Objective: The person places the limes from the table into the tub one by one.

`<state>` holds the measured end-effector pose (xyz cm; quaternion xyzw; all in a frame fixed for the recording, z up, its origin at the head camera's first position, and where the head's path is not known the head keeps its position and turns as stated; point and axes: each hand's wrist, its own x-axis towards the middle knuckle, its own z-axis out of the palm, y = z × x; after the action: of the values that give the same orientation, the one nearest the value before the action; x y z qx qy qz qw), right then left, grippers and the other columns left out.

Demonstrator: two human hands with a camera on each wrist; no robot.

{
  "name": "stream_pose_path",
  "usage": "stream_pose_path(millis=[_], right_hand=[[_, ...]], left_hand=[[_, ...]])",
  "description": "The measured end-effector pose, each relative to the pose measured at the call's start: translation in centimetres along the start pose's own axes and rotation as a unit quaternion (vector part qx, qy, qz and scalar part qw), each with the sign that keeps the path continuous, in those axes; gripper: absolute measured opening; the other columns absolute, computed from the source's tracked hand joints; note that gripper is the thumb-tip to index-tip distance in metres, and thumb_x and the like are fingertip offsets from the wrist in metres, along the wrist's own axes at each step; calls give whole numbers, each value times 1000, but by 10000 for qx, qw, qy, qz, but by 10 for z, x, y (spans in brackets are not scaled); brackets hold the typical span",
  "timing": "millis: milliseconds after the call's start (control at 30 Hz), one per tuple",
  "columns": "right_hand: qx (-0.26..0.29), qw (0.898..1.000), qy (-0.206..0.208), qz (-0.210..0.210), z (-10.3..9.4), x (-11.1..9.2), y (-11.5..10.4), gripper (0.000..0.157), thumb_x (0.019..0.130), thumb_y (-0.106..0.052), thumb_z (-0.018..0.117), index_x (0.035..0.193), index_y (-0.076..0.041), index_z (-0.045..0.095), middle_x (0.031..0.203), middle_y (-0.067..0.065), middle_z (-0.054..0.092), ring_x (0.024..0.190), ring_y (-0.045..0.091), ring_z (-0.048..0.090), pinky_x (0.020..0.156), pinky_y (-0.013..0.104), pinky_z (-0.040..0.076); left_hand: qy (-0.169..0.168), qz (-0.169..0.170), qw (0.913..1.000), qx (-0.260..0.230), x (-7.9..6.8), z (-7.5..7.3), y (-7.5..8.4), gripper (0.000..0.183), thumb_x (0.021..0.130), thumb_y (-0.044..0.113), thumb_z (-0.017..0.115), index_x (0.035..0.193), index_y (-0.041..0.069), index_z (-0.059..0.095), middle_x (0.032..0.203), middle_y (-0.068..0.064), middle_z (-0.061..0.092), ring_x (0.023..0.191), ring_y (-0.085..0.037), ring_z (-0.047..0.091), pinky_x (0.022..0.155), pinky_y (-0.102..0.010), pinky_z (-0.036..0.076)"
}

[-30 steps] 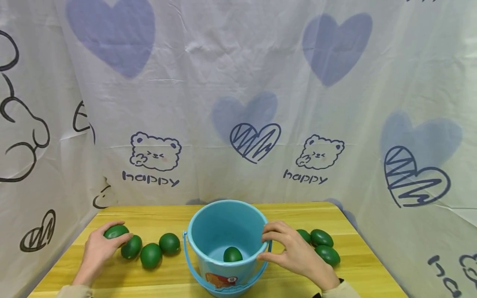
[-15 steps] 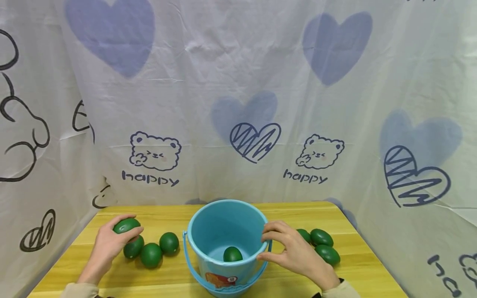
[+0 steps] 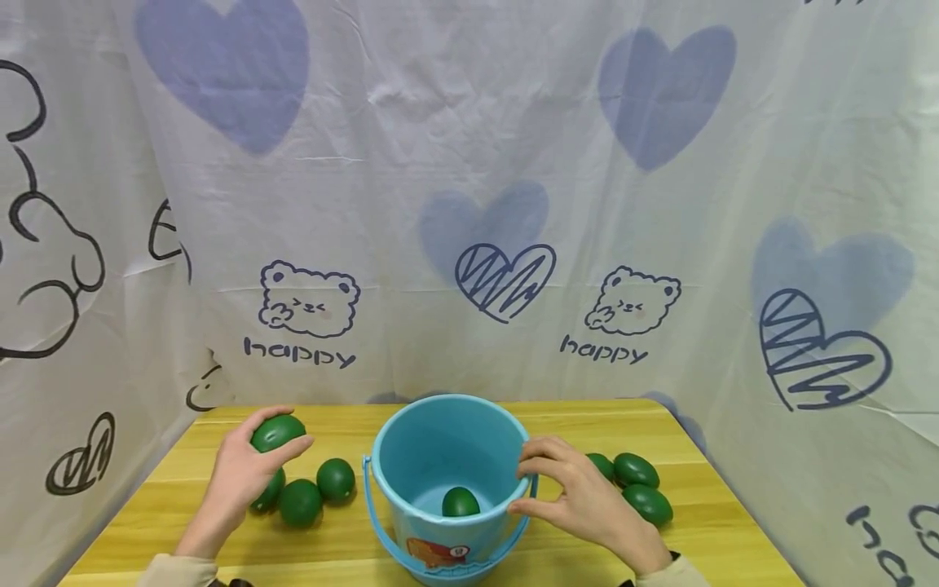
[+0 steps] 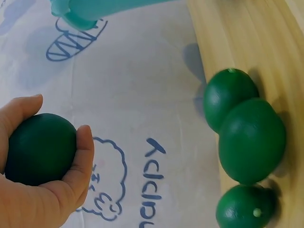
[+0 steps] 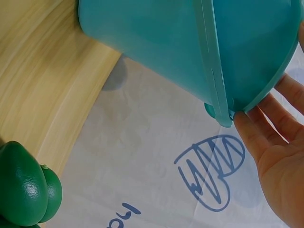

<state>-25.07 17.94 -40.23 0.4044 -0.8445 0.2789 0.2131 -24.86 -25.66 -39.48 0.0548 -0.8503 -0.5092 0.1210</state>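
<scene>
My left hand (image 3: pixel 245 465) grips a smooth green oval fruit (image 3: pixel 278 433) between thumb and fingers, raised above the table at the left. The same fruit (image 4: pixel 42 149) shows held in the left wrist view. Below and beside this hand, several like fruits (image 3: pixel 301 503) sit on the tabletop. A light blue bucket (image 3: pixel 433 530) stands upright in the middle, its handle hanging down in front. One green fruit (image 3: pixel 460 503) lies inside it. My right hand (image 3: pixel 579 497) holds the bucket's right rim, fingertips and thumb spread along it, as the right wrist view (image 5: pixel 280 142) also shows.
More green fruits (image 3: pixel 647 505) lie right of the bucket, partly hidden behind my right hand. The yellow wood-grain table (image 3: pixel 704 522) ends at a white printed cloth (image 3: pixel 440 350) hanging behind and at both sides.
My left hand has lifted the green fruit off the left group and moved it right, toward the bucket. The right hand has stayed at the rim.
</scene>
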Motion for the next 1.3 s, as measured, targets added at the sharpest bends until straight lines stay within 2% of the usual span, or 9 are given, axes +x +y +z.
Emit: stream_pose_path(millis=[133,267,400,567,800,1100,1300], right_hand=[[-12,10000,34,-10,1,0,1,28,79,-47,77,97,-28,69,112,-15,60,108,8,58,89,34,58],[-30,10000,57,-5,2,0,1,27,78,-47,78,97,-29,68,112,-16,60,108,8,58,89,34,58],[-30,10000,45,-3,3,-1,2,28,78,-48,77,97,-29,68,113,-16,60,108,7,57,89,34,58],[4,10000,69,-11,3,-1,2,28,78,-46,78,97,-29,68,113,-16,60,108,8,58,89,34,58],[-27,9999,79,-76,2,0,2,28,78,-46,78,97,-28,68,113,-15,60,108,9,58,89,34,58],[0,10000,86,-41,3,0,2,27,78,-46,78,97,-29,68,112,-15,60,107,8,58,88,34,58],[3,10000,92,-29,2,-1,1,27,78,-47,78,96,-29,68,112,-16,60,108,8,58,88,34,58]], left_hand=[[-127,138,9998,13,-2,5,7,70,84,43,76,141,17,46,132,-19,50,95,-28,58,70,-31,54],[-261,184,9994,-126,-5,10,13,64,87,31,75,140,16,44,129,-20,48,94,-27,56,68,-31,54],[-229,343,9991,-139,-6,16,19,63,86,22,75,138,11,41,126,-18,47,92,-26,56,69,-29,53],[-227,551,9982,-118,-8,24,26,63,84,25,77,134,10,41,122,-17,50,90,-23,57,69,-29,53],[-342,686,9965,-323,-10,31,34,62,83,31,80,135,20,49,123,-17,56,91,-24,59,71,-31,53],[-346,739,9964,-235,-15,41,43,66,80,30,82,133,14,47,120,-17,58,93,-26,60,72,-30,54],[-428,960,9940,-319,-18,49,45,60,78,29,84,129,20,54,117,-15,62,93,-26,62,73,-31,55]])
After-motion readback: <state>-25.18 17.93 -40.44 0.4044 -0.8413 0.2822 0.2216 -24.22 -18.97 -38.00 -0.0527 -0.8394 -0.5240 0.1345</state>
